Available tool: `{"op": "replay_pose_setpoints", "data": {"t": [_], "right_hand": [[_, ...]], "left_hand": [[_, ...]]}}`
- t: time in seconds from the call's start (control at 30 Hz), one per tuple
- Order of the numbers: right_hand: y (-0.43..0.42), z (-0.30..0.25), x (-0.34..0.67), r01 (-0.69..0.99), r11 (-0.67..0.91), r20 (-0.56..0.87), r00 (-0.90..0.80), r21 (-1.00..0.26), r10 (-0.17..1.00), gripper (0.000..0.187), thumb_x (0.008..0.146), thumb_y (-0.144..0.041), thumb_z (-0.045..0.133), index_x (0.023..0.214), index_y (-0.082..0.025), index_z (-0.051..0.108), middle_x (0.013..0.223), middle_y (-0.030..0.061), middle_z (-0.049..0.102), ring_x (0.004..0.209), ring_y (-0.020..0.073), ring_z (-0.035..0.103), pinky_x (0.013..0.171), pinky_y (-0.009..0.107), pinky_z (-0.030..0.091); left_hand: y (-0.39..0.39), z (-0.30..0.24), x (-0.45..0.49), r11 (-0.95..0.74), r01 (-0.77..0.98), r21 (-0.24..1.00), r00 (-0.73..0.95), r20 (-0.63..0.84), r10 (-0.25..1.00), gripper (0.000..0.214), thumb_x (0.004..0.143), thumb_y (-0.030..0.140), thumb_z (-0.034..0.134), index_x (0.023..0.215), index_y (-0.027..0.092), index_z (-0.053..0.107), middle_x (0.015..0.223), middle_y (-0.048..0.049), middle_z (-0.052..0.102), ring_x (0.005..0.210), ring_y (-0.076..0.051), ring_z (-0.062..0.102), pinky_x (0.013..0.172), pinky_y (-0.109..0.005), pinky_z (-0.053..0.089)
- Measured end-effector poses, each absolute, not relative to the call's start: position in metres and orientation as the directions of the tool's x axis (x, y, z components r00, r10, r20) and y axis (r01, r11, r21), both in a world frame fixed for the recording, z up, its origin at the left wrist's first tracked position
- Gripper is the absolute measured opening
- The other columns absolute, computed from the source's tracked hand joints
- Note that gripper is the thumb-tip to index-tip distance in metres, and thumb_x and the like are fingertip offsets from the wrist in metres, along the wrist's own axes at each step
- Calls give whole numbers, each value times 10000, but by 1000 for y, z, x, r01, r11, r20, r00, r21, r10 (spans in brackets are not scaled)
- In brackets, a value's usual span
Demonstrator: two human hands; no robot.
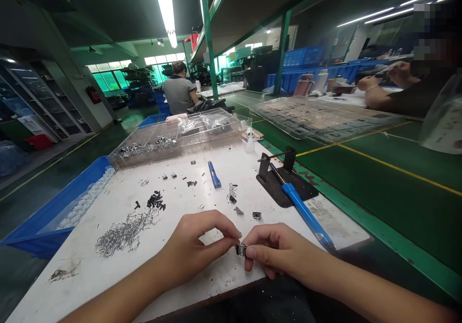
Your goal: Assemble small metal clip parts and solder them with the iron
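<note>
Near the front edge of the white table, my right hand pinches a small black-and-metal part between thumb and fingers. My left hand meets it from the other side, thumb and forefinger closed together at the part's top left; whatever they hold is too small to make out. A similar small part lies just beyond my right hand. Left of my left hand are a heap of thin bent metal pieces and a pile of small black pieces.
A blue soldering iron leans on a black stand at the right. A blue cutter-like tool lies mid-table. Behind stand a clear compartment tray and a small white bottle. A blue bin borders the left; co-workers sit beyond.
</note>
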State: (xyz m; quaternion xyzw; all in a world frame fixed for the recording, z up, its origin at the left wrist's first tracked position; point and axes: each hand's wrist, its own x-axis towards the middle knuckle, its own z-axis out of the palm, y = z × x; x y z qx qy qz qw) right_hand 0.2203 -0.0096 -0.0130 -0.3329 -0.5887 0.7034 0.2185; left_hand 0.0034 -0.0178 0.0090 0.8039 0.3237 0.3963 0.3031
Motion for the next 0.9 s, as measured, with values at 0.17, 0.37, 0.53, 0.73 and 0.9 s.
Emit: {"op": "replay_pose_setpoints", "data": {"t": [0.17,0.37,0.53,0.73,0.9], "right_hand": [[-11,-13,220,74,-207,-201,-678,-976,707,312,808,-459,668,825,-148,657,775,32,697,520,69,477,512,212,350],[-10,-13,220,82,-219,-217,-667,-972,713,352,787,-492,675,825,-142,650,775,40,699,500,70,472,489,218,316],[-9,-12,220,78,-214,-212,-661,-974,720,354,782,-496,675,820,-145,650,781,39,701,503,70,476,486,216,312],[-9,-12,221,70,-219,-208,-670,-973,713,357,789,-492,669,817,-137,642,770,38,695,504,66,472,491,216,311],[-10,-12,221,68,-219,-207,-673,-973,710,350,789,-492,671,811,-143,645,768,37,699,508,73,483,502,222,332]], "left_hand": [[-20,7,7,-670,240,702,500,503,705,147,828,42,612,857,183,644,812,-46,705,771,-153,676,691,-256,547],[-23,5,7,-689,223,690,481,536,693,162,835,25,596,816,186,596,800,-44,680,807,-153,676,705,-250,552],[-24,4,9,-742,226,631,491,584,646,164,838,20,600,787,175,581,780,-46,655,805,-152,666,698,-242,553],[-24,3,9,-780,235,580,505,613,608,176,841,5,592,790,172,570,749,-33,616,816,-155,654,711,-252,559],[-24,1,7,-805,206,557,528,629,571,174,839,-5,590,821,167,571,763,-35,617,832,-161,649,722,-268,563]]}}
